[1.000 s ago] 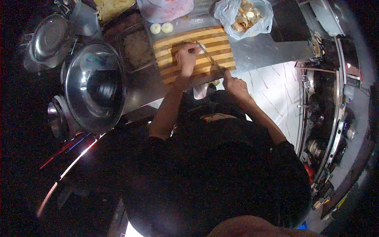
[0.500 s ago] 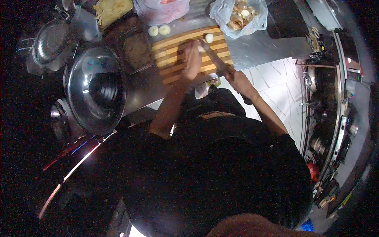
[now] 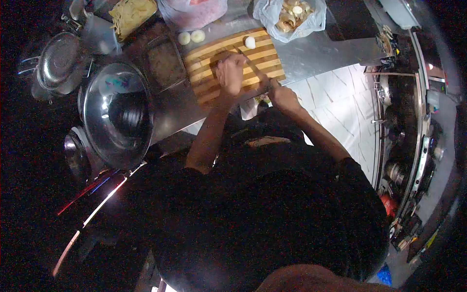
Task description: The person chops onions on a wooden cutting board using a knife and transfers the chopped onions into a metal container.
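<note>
My right hand (image 3: 285, 99) is closed round the handle of a knife (image 3: 256, 71), its blade slanting up and left over a striped wooden cutting board (image 3: 265, 62). Just left of the blade, my left hand (image 3: 230, 74) is down on the board with its fingers curled. Whatever lies under those fingers is hidden. A peeled white onion piece (image 3: 250, 42) sits near the board's far edge, beyond the knife tip. Two pale onion halves (image 3: 191, 37) lie side by side on the steel counter, off the board's far left corner.
A white plastic bag (image 3: 262, 14) of onion skins stands at the back right, a pinkish bag (image 3: 194, 12) at the back. Left of the board are a rectangular container (image 3: 165, 63), a large clear bowl (image 3: 116, 114), a strainer (image 3: 62, 56) and a tray of yellowish strips (image 3: 131, 17).
My left hand has shifted slightly left and down on the board. The knife and right hand have moved a little left and nearer me. A white bit by my left fingertips is now hidden.
</note>
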Motion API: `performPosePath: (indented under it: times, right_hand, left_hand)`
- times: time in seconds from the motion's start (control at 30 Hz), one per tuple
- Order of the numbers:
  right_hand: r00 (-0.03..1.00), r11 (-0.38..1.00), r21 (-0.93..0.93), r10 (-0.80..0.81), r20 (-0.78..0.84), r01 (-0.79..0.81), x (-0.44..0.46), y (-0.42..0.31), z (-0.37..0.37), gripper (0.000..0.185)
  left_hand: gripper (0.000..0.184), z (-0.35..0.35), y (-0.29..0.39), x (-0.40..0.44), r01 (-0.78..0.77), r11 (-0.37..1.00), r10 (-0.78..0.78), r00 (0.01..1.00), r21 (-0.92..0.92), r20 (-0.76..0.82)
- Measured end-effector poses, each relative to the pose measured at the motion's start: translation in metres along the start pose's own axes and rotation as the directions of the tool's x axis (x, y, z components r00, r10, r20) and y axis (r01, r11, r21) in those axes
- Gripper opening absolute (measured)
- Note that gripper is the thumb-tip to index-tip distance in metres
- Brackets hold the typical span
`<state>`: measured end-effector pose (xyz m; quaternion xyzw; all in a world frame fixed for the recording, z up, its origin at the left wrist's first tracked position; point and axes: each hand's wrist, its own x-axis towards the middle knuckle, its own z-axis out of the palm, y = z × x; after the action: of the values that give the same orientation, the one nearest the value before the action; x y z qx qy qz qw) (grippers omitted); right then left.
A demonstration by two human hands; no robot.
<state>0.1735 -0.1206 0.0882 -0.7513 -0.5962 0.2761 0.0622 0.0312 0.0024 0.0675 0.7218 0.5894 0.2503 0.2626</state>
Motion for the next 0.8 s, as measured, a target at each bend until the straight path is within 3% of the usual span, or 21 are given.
performPosePath:
  times: [0.13, 0.23, 0.33, 0.43, 0.53, 0.8]
  right_hand:
    - [0.998, 0.998, 0.05, -0.05, 0.028, 0.049, -0.004, -0.007, -0.029, 0.028]
    - [0.995, 0.998, -0.036, -0.05, 0.085, 0.053, -0.012, 0.0, -0.033, 0.028]
    - [0.998, 0.998, -0.069, -0.004, 0.066, 0.009, -0.004, 0.007, -0.014, 0.026]
    - [0.997, 0.998, 0.019, 0.065, 0.04, -0.065, 0.001, 0.0, -0.006, 0.024]
    - [0.997, 0.992, 0.102, -0.079, 0.02, 0.076, 0.003, 0.01, -0.014, 0.026]
    - [0.996, 1.0, 0.028, -0.007, 0.088, 0.005, -0.012, -0.001, -0.029, 0.026]
  left_hand:
    - [0.011, 0.006, -0.008, 0.001, -0.042, 0.999, 0.042, 0.998, 0.002, -0.041]
    - [0.01, 0.012, -0.01, 0.0, -0.012, 0.999, 0.008, 0.996, -0.045, -0.09]
    - [0.009, 0.013, -0.014, 0.001, -0.057, 0.993, 0.049, 0.995, -0.106, -0.082]
    - [0.008, 0.015, -0.017, 0.002, -0.116, 0.989, 0.105, 0.986, -0.087, -0.128]
    - [0.008, 0.017, -0.019, 0.002, -0.136, 0.99, 0.128, 0.972, -0.027, -0.196]
    - [0.007, 0.012, -0.016, 0.001, -0.125, 0.987, 0.105, 0.976, -0.1, -0.189]
